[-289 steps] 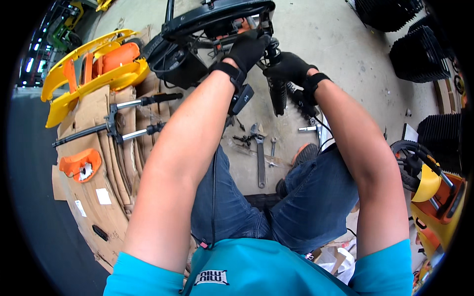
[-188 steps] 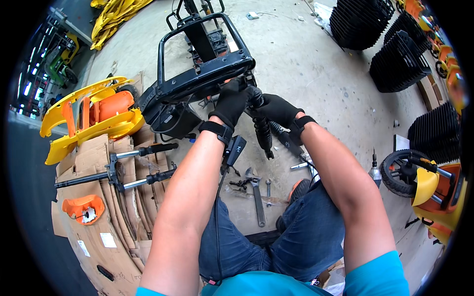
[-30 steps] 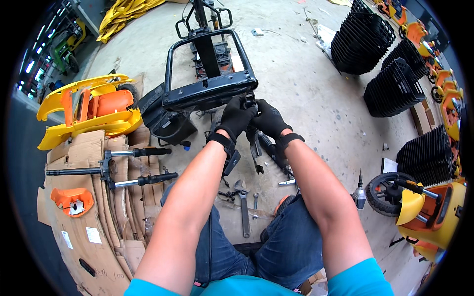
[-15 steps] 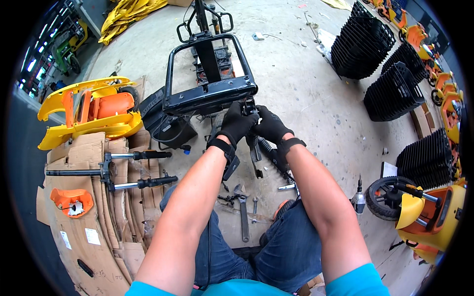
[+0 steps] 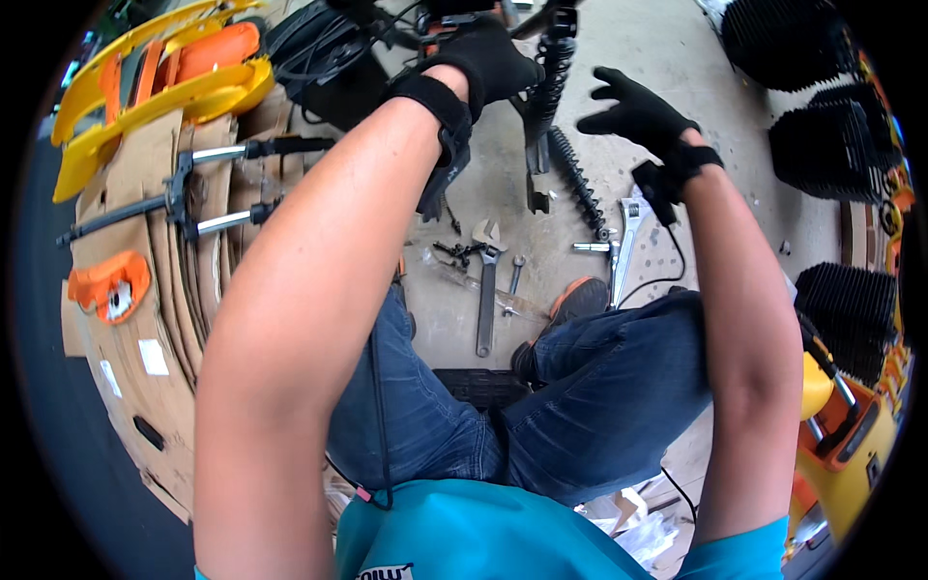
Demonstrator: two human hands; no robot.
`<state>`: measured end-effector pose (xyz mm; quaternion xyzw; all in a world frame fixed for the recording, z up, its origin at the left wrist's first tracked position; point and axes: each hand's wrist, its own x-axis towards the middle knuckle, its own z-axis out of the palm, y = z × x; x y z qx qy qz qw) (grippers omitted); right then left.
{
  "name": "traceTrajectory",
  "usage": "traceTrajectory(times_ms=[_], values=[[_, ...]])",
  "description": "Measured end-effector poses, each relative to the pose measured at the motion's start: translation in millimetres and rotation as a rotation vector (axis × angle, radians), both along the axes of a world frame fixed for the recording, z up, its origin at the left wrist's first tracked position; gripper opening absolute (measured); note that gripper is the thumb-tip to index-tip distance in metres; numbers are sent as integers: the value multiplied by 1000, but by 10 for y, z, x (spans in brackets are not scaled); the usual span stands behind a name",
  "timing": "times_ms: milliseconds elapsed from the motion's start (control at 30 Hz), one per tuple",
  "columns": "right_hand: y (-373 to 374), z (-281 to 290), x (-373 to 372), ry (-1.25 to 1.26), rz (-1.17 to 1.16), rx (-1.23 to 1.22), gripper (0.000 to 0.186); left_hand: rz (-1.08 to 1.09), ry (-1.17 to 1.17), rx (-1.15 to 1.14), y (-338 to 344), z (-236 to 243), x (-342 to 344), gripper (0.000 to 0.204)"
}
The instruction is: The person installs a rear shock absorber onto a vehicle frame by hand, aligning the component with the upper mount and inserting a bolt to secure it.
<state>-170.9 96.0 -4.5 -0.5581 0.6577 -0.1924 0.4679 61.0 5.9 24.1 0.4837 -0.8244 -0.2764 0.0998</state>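
My left hand (image 5: pixel 495 64), in a black glove, is closed at the black vehicle frame (image 5: pixel 454 21), beside an upright coil-spring shock absorber (image 5: pixel 558 60). What its fingers grip is hidden. My gloved right hand (image 5: pixel 640 114) is off to the right of that shock absorber, fingers spread and holding nothing. Below them a second shock absorber (image 5: pixel 576 182) lies slanted on the floor. A large adjustable wrench (image 5: pixel 628 237) and a small socket wrench (image 5: pixel 597 248) rest near its lower end. Between my legs are a dark-handled adjustable wrench (image 5: pixel 486 304) and a small spanner (image 5: pixel 515 278).
Flattened cardboard (image 5: pixel 135 387) at left carries a front fork (image 5: pixel 179 188) and an orange cover (image 5: pixel 111 288). Yellow body panels (image 5: pixel 222 92) stand beyond. Stacked black baskets (image 5: pixel 833 150) line the right, with a yellow-orange scooter (image 5: pixel 851 435) nearer. A cable (image 5: pixel 682 256) hangs by my right wrist.
My right hand has come away from the frame, moved right and opened. My left hand stays at the frame. The view has tilted down, so floor tools sit higher in the picture.
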Motion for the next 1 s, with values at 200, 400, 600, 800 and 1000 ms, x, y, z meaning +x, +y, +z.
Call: traceTrajectory(times_ms=[200, 400, 600, 800, 1000], values=[[208, 166, -162, 190, 154, 277, 46, -203, -196, -173, 460, 583, 528, 52], [336, 7, 365, 221, 354, 350, 19, -242, -170, -214, 767, 878, 950, 49], [595, -1292, 1271, 320, 473, 28, 29, -226, -62, -179, 916, 987, 1148, 46], [1214, -1822, 1904, 601, 321, -12, 36, -244, 27, -287, 951, 1187, 1390, 46], [1278, -1980, 2086, 611, 255, 30, 35, -228, 67, -297, 868, 1135, 1426, 44]])
